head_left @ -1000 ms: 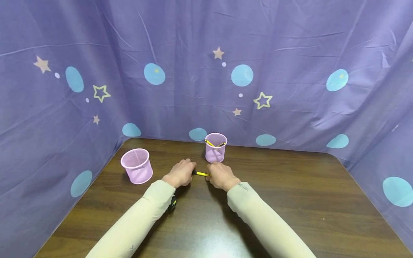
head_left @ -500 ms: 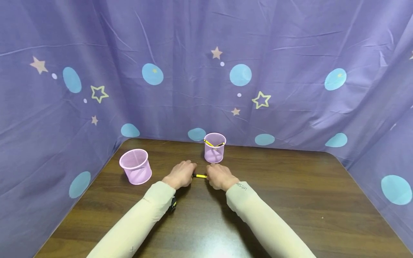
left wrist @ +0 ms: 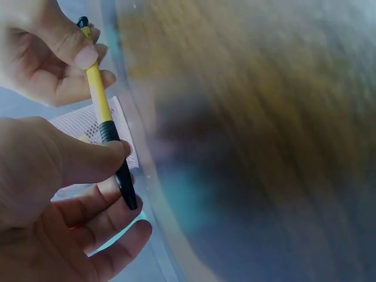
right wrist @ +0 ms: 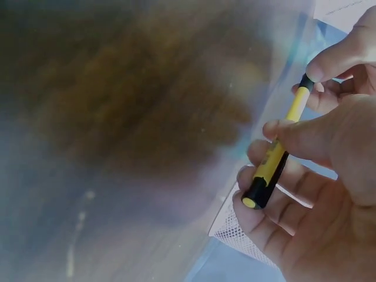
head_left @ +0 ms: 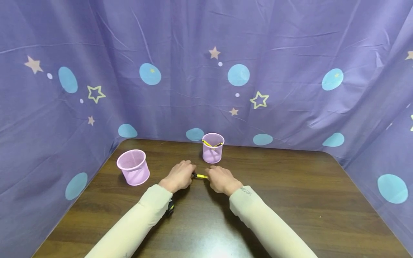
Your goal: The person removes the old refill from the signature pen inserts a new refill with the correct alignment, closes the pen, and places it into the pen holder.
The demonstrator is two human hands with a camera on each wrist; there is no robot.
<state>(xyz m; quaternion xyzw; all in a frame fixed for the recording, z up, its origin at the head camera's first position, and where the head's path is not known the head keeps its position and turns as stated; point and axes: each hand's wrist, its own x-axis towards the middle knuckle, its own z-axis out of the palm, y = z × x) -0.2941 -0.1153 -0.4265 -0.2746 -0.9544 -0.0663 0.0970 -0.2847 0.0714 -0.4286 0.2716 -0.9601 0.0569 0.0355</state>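
Observation:
Both hands hold one yellow ballpoint pen (head_left: 202, 176) with black ends, low over the table in the head view. My left hand (head_left: 180, 176) pinches its black grip near the tip between thumb and fingers, clearest in the left wrist view. At the other end, my right hand (head_left: 222, 179) grips the yellow barrel (right wrist: 272, 161), the thumb lying on top and the fingers beneath. Just beyond the hands stands a pink mesh pen holder (head_left: 212, 154) with yellow-and-black pens (head_left: 207, 143) leaning inside it.
A second pink mesh holder (head_left: 133, 171) stands left of my left hand; no pens show in it. The brown wooden table (head_left: 284, 200) extends to both sides. A purple patterned curtain (head_left: 180, 104) hangs behind and along the sides.
The scene has drifted slightly left in the head view. Both hands keep hold of the pen, which sits a little farther from the holder behind it.

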